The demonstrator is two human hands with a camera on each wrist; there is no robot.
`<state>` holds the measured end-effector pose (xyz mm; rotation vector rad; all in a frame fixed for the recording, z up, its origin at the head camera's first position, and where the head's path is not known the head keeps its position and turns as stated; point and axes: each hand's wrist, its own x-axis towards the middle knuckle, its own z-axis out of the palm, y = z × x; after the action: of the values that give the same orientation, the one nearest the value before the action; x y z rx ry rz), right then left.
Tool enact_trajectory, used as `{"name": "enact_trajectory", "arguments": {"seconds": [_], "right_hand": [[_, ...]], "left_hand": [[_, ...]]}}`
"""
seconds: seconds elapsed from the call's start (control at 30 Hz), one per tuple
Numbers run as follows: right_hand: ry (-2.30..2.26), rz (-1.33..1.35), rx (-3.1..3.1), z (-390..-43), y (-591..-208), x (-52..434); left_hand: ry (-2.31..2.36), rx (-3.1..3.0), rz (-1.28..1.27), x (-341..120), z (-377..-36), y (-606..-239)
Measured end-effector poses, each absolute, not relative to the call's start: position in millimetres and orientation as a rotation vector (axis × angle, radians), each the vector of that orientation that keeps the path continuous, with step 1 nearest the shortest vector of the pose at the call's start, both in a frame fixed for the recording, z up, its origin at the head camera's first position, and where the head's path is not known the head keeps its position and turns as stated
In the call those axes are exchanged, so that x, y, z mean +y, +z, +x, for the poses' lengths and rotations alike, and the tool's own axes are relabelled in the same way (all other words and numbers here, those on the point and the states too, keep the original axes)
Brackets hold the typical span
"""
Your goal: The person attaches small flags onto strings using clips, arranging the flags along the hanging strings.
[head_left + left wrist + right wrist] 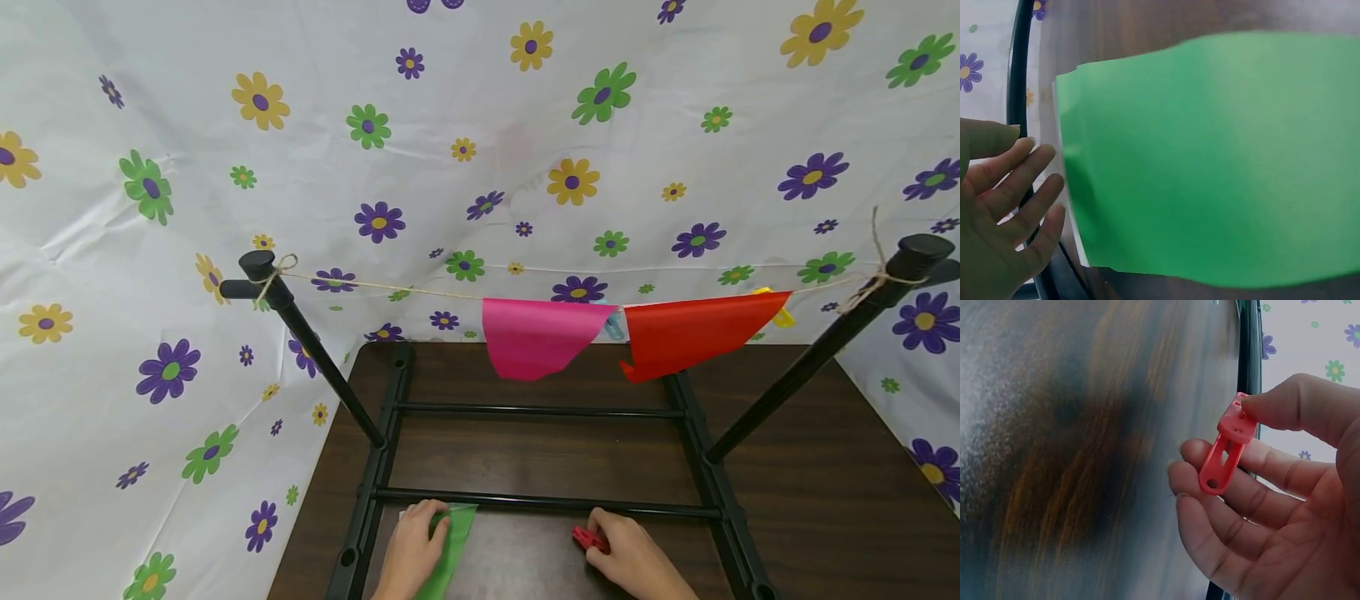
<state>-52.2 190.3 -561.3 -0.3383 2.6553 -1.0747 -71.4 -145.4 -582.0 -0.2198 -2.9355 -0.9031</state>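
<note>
My right hand [633, 550] pinches a small red plastic clothespin [1227, 450] between thumb and fingers; in the right wrist view the thumb presses its upper end. My left hand [416, 542] is beside a green paper sheet [1197, 162] at the near left of the frame. Its fingers are spread and slightly bent, with the fingertips close to the sheet's short edge in the left wrist view. Further off, a pink paper piece [543, 337] and a red paper piece [701, 333] hang from a thin twine [390, 287].
The twine is tied to two upright black posts [322, 354] of a black frame [540, 502] on the dark wooden table [540, 454]. A blue clip [614, 325] and a yellow clip [783, 317] show behind the hanging papers. Flower-printed white cloth [315, 175] covers the background.
</note>
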Motion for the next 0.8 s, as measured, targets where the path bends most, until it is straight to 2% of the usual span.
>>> {"name": "enact_trajectory", "arguments": {"seconds": [0.2,0.4,0.8], "right_hand": [[-1.074,-0.429,2.727,-52.4,-560.5,190.2],[-1.082,-0.454,2.865,-50.2,-559.4,187.0],[-1.453,-0.292,3.018,-50.2,-562.9,178.4]], "left_hand": [[-0.844,-2.791,-0.330,-147.3,-69.2,-589.2],[-0.732,-2.827,-0.294,-149.3,-65.5,-593.8],[-0.563,-2.939,-0.332,-149.0,-64.4,-590.2]]}}
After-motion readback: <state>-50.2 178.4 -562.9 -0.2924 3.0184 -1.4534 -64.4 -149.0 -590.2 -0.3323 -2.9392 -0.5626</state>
